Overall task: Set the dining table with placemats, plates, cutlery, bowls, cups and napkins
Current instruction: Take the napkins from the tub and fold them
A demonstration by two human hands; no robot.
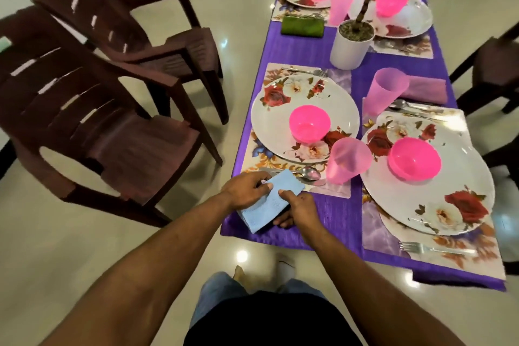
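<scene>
Grip: both hands pinch a folded blue napkin [269, 201]; the left hand [247, 188] has its thumb on top at the far-left part, the right hand [297, 209] has its thumb on top and fingers curled beneath the near-right edge.
Napkin: over the near-left corner of the surface [331, 216], its near end hanging past the edge.
Long axis: runs diagonally, from the near-left end up to the far-right corner, which points at a spoon [307, 173].
Just beyond the grip: the spoon lies on a floral placemat [258, 161] under a flowered plate [280, 121] with a pink bowl [309, 122] on it; a pink cup [346, 159] stands right of the spoon.
Right of the grip: a second plate [449, 205] with a bowl, and a fork [427, 247] on its mat.
Surface: covered in purple cloth; farther on stand a potted plant [349, 46] and two more settings.
Room: glossy pale tiled floor [84, 247]; two dark brown plastic chairs [92, 121] left of the grip, pulled away from the surface.
</scene>
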